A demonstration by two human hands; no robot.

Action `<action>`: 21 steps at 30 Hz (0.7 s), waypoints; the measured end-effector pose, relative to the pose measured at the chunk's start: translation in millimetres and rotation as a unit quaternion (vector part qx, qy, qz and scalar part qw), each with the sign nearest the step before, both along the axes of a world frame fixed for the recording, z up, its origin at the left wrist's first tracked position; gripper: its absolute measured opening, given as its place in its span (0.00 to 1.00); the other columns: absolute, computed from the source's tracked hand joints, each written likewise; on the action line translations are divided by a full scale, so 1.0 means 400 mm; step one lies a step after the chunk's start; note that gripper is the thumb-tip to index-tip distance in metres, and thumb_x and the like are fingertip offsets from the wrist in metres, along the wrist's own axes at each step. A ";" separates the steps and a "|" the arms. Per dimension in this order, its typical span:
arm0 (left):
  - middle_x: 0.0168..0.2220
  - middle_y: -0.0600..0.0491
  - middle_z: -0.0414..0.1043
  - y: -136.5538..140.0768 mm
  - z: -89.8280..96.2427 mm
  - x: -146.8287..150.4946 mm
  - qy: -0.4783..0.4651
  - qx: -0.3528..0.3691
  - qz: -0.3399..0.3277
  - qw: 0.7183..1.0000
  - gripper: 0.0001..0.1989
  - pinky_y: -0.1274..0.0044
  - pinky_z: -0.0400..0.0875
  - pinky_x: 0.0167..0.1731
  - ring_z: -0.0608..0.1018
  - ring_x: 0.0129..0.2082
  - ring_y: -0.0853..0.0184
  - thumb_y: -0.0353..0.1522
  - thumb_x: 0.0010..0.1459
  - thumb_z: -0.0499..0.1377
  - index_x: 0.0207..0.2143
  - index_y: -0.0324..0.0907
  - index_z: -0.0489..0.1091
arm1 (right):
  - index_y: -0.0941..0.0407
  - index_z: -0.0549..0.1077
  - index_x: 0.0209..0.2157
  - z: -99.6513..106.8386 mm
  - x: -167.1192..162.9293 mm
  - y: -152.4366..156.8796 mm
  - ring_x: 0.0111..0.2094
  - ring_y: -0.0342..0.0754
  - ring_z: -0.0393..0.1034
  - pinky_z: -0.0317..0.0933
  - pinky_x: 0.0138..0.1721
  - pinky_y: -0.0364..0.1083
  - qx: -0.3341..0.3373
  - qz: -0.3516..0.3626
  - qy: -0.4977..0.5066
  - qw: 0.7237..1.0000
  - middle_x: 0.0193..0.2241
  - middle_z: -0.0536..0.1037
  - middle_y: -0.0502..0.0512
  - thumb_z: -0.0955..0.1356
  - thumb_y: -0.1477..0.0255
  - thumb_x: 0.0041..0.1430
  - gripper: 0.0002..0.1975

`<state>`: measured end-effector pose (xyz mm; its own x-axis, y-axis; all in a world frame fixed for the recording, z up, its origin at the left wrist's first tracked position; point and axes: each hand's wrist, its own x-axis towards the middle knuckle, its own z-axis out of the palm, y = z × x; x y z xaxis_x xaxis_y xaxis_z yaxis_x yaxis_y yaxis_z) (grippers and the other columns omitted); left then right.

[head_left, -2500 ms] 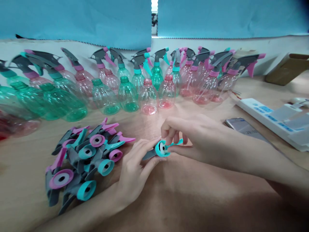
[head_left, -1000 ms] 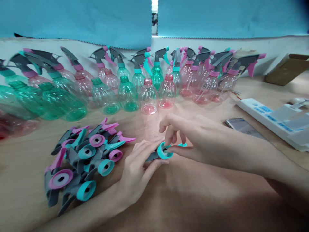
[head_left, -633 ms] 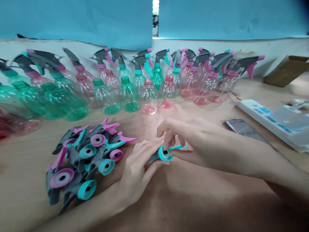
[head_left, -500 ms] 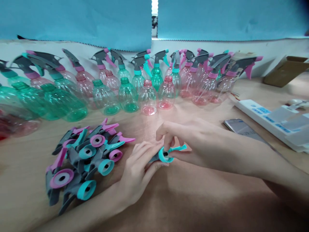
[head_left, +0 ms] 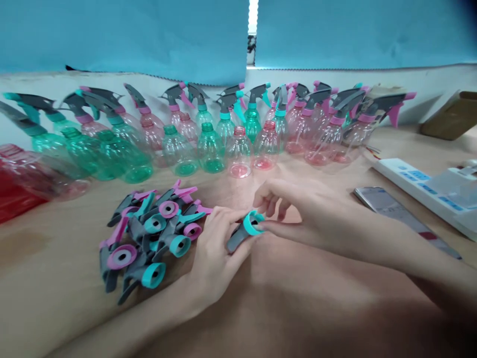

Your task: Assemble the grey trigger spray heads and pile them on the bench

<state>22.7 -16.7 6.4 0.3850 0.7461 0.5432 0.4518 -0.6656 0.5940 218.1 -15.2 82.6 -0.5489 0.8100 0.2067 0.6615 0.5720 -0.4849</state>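
Observation:
My left hand (head_left: 214, 258) is closed around a grey trigger spray head (head_left: 236, 238), whose turquoise collar (head_left: 254, 223) faces up and to the right with its dark opening showing. At the collar's rim, the thumb and forefinger of my right hand (head_left: 301, 211) are pinched, the other fingers curled. Whether anything small sits between those fingertips is hard to tell. The trigger of this spray head is hidden. Left of my hands lies a pile of loose spray heads (head_left: 155, 223) with grey bodies and pink or turquoise collars and triggers.
Open-necked bottles, such as a clear pink one (head_left: 239, 154) and a green one (head_left: 211, 149), stand beyond my hands. Behind them are several bottles with sprayers (head_left: 322, 134). A phone (head_left: 395, 211) and a white power strip (head_left: 421, 179) lie right, near a brown box (head_left: 449, 117).
The spray head has turned in my hands: its collar tips further upward and its turquoise trigger is out of sight. My view has swung slightly left, showing more bottles there.

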 end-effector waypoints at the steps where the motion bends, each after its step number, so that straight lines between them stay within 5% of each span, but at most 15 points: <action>1: 0.37 0.52 0.70 -0.004 0.007 -0.008 0.011 0.007 0.001 1.000 0.11 0.72 0.67 0.36 0.71 0.36 0.64 0.30 0.58 0.58 0.44 0.44 0.65 | 0.54 0.67 0.38 0.007 0.000 -0.005 0.32 0.42 0.68 0.59 0.29 0.41 -0.005 -0.004 0.009 1.000 0.33 0.74 0.48 0.66 0.67 0.58 0.08; 6: 0.41 0.51 0.70 -0.038 0.013 -0.064 0.018 -0.025 0.038 0.999 0.17 0.68 0.69 0.40 0.72 0.42 0.61 0.29 0.56 0.59 0.48 0.46 0.61 | 0.53 0.66 0.41 -0.003 -0.043 -0.029 0.33 0.44 0.69 0.62 0.29 0.41 -0.032 0.008 0.027 0.999 0.36 0.73 0.50 0.69 0.57 0.52 0.19; 10: 0.37 0.52 0.69 -0.065 0.010 -0.107 0.032 0.026 0.058 0.997 0.09 0.70 0.69 0.37 0.74 0.38 0.62 0.32 0.57 0.59 0.39 0.44 0.61 | 0.55 0.68 0.38 -0.033 -0.116 -0.042 0.30 0.41 0.67 0.61 0.28 0.40 -0.045 0.058 0.042 0.996 0.32 0.73 0.48 0.69 0.63 0.55 0.12; 14: 0.42 0.49 0.70 -0.075 0.050 -0.167 0.103 0.068 0.032 0.992 0.14 0.70 0.70 0.40 0.73 0.43 0.61 0.34 0.57 0.60 0.44 0.44 0.61 | 0.56 0.69 0.38 -0.023 -0.154 -0.028 0.26 0.39 0.68 0.63 0.26 0.40 -0.047 0.060 0.050 0.996 0.33 0.74 0.50 0.68 0.68 0.56 0.09; 21: 0.54 0.50 0.67 -0.003 0.112 -0.302 0.161 0.075 0.145 0.973 0.19 0.64 0.61 0.54 0.68 0.54 0.59 0.42 0.61 0.53 0.52 0.45 0.64 | 0.54 0.67 0.38 -0.056 -0.197 0.076 0.34 0.46 0.71 0.67 0.29 0.44 0.093 -0.036 0.144 0.985 0.36 0.74 0.52 0.68 0.63 0.55 0.12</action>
